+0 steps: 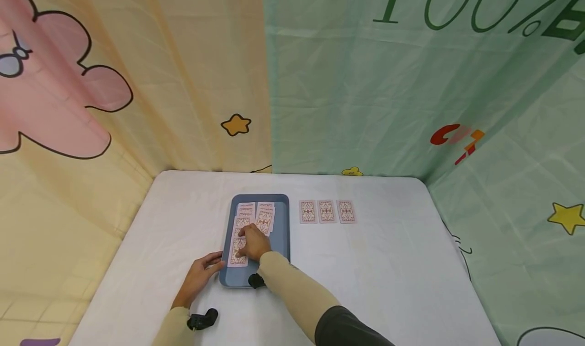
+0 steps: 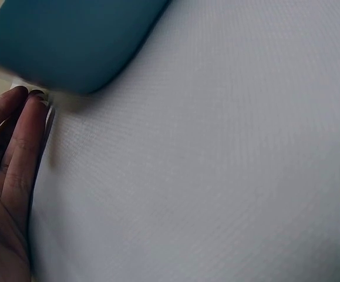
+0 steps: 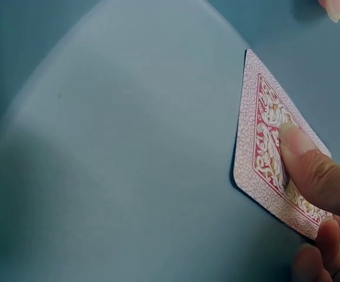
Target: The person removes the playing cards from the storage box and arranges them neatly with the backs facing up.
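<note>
In the right wrist view, the right hand [image 1: 255, 242] pinches a playing card [image 3: 268, 154] over the blue tray [image 1: 282, 244], thumb on its red-patterned back and curled fingers at its edge. Only the head view shows the tray's overlapping face-down cards, a longer left column [image 1: 244, 221] and a shorter right column [image 1: 264, 221], plus three face-down cards [image 1: 326, 212] in a row right of it on the white surface [image 1: 388, 275]. The left hand [image 1: 199, 275], fingers relaxed, touches the tray's left side.
</note>
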`<action>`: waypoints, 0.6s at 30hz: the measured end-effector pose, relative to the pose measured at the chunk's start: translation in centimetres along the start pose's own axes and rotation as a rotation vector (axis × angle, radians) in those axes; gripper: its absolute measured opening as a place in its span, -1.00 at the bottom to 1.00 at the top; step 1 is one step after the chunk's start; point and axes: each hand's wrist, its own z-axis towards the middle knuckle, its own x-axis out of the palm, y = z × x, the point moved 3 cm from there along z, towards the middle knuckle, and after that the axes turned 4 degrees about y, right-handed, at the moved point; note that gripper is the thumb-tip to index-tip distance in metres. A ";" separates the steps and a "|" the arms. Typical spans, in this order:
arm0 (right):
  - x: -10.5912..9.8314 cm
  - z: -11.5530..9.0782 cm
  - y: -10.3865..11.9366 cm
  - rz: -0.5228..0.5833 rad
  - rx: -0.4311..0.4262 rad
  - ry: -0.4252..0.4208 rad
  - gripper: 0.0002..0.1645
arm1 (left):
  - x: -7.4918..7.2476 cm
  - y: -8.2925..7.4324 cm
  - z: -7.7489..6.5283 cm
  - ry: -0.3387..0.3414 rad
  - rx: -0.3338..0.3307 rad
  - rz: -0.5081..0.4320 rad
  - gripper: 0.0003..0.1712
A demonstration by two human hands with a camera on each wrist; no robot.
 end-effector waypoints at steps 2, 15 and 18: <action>0.1 0.0 0.0 -0.001 0.002 0.001 -0.37 | 0.0 0.0 0.0 0.001 0.003 -0.001 -0.39; -0.9 0.1 0.3 -0.011 -0.110 -0.011 -0.59 | 0.2 -0.2 -0.2 -0.004 0.018 0.018 -0.42; -1.2 0.0 0.4 0.035 -0.172 -0.008 -0.69 | 0.1 -0.3 -0.2 -0.001 0.019 0.009 -0.41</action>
